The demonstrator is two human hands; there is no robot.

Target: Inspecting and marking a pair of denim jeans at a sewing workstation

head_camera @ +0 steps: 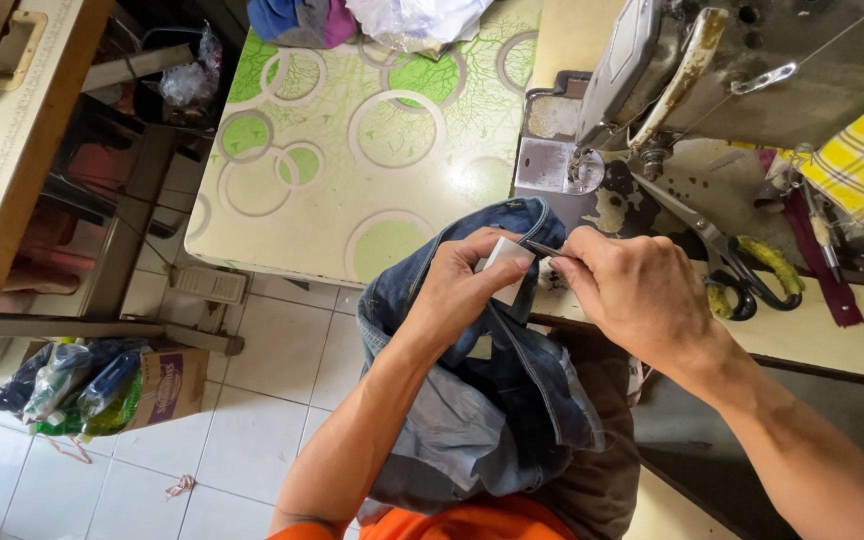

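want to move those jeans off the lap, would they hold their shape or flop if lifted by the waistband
Probably floppy: the jeans already sag in soft folds over the lap, bunched under the left hand. Likely fairly heavy for cloth, since the denim looks thick and layered. Unlikely to slip, as the weave looks rough where the right hand pinches it.

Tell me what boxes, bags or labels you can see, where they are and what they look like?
Cardboard box: on the tiled floor, lower left; brown with a purple printed side.
Plastic bags: beside that box; clear, over green and blue contents.
White label: small rectangle on the jeans, pinched by the left hand.
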